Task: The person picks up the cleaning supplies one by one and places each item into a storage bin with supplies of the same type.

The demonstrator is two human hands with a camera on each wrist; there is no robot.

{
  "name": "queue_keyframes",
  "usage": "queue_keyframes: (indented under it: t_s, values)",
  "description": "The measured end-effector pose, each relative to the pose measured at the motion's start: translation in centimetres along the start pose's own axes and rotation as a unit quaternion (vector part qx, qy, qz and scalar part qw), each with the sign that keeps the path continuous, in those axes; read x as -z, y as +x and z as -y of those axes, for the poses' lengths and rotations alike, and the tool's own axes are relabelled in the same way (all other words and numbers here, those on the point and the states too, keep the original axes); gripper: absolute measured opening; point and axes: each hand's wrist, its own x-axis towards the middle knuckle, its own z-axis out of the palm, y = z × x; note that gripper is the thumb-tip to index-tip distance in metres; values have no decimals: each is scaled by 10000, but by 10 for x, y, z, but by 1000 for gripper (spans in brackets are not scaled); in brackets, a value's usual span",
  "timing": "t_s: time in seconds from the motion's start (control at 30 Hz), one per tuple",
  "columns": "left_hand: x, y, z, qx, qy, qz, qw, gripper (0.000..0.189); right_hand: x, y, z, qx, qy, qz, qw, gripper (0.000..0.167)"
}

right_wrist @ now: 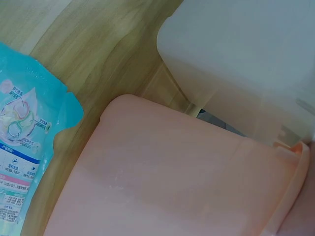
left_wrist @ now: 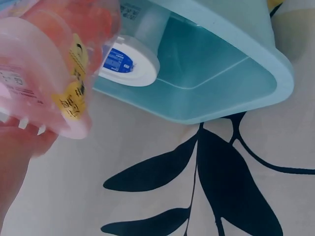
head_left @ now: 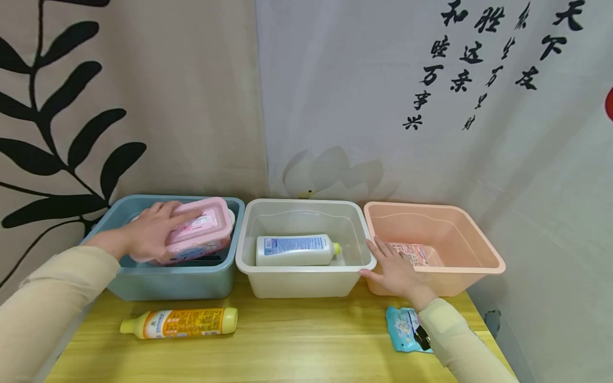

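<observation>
My left hand (head_left: 155,229) grips a pink lidded plastic box (head_left: 203,223), tilted in the mouth of the blue bin (head_left: 177,284). In the left wrist view the same pink box (left_wrist: 29,73) shows a yellow sticker, and a white bottle with a blue label (left_wrist: 120,64) lies inside the bin beyond it. With fingers spread, my right hand (head_left: 395,268) rests at the near rim of the peach bin (head_left: 460,271), fingertips close to the white bin (head_left: 301,284). The right wrist view shows only the peach bin's outer wall (right_wrist: 162,172) and a sliver of hand.
A white bottle with a yellow cap (head_left: 292,250) lies in the white bin. A red-and-white packet (head_left: 413,254) is in the peach bin. On the wooden table (head_left: 297,340) lie a yellow bottle (head_left: 187,323) and a blue pouch (head_left: 402,327), beside my right forearm. Curtains hang behind.
</observation>
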Motion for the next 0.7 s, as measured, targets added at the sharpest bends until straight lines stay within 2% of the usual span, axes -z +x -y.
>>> queue_keyframes:
  t_s: [0.13,0.3,0.47,0.7]
  values:
    - [1,1,1,-78,-194,120,9997,105,-2,0,-1,-20,-17,24,10000,81]
    - [-2,-2,2,-384,-229,82,9990,104,-4,0,0,-14,-46,48,10000,81]
    - [-5,-9,-1,-506,-321,38,9982,104,-4,0,0,-21,-39,32,10000,82]
    - [-13,-10,-5,-668,20,27,9978,96,-1,0,-1,-34,2,43,10000,82]
